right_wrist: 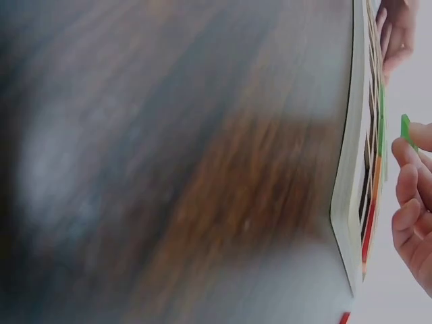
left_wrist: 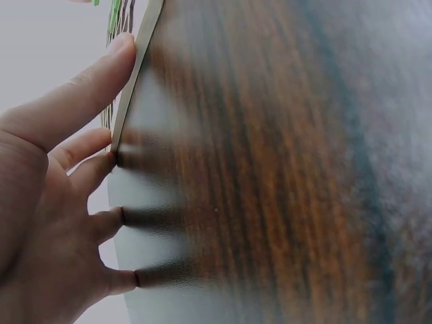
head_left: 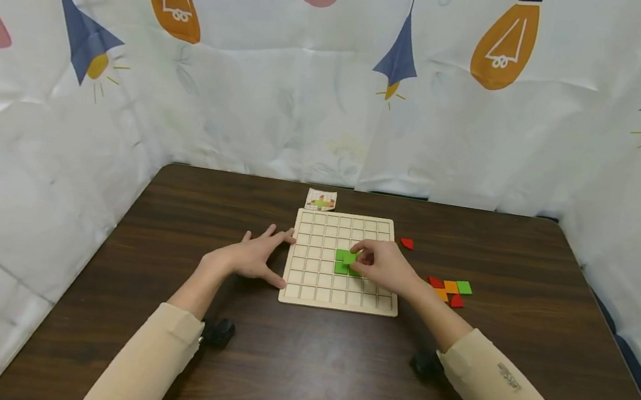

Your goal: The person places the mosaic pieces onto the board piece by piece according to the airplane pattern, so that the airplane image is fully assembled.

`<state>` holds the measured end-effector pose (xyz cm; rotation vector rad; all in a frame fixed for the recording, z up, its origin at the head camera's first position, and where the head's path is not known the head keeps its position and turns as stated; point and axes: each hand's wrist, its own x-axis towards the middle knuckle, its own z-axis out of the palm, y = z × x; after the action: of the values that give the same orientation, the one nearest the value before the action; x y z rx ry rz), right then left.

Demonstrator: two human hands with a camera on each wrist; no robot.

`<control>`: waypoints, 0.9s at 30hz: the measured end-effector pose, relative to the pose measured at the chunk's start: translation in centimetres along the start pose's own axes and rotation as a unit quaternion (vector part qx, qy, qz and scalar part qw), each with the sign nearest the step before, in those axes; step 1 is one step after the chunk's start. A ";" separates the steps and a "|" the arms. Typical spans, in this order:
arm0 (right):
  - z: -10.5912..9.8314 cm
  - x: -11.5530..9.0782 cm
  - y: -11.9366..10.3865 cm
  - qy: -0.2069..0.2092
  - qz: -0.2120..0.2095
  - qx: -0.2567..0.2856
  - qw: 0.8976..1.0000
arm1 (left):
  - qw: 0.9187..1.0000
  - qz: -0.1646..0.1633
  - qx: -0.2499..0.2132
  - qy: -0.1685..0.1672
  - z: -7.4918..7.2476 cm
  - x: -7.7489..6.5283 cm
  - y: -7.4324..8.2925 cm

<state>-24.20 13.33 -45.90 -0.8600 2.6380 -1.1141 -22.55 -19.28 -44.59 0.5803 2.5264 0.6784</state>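
Note:
My right hand (head_left: 385, 265) pinches a small green square tile (right_wrist: 405, 126) between thumb and fingertips. It is held just above the pale wooden grid board (head_left: 308, 281). Several green tiles (head_left: 341, 268) lie in the board's middle cells, partly covered by the held one. My left hand (head_left: 250, 255) is spread at the board's left side, thumb and a finger touching its edge. In the left wrist view the thumb (left_wrist: 101, 77) rests against the board's rim. The right hand hides part of the board; orange and red strips (right_wrist: 370, 223) show edge-on there in the right wrist view.
Right of the board lies a cluster of tiles: red, orange (head_left: 450, 286) and green (head_left: 464, 287). A lone red piece with a curved edge (head_left: 407, 243) sits near the board's upper right. Behind the board is a small pattern card (head_left: 321, 200). The dark wooden table (head_left: 307, 371) meets a printed curtain.

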 end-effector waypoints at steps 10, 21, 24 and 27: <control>1.0 1.1 -0.6 0.003 -0.006 0.012 1.000 | 1.000 0.001 -0.003 0.005 0.0 0.1 -0.1; 1.7 2.3 -1.0 0.009 0.010 0.001 1.000 | 1.000 -0.005 -0.003 0.004 0.0 0.0 0.2; 1.9 2.6 -1.0 0.006 0.016 0.001 1.000 | 1.000 -0.005 -0.005 0.004 0.0 0.0 0.2; 2.2 2.9 -1.1 0.004 0.023 -0.002 1.000 | 1.000 -0.003 -0.006 0.004 0.0 0.0 0.2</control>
<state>-25.31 9.76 -46.45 -0.7941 2.6534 -1.1023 -22.46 -19.11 -44.51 0.5659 2.5292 0.6939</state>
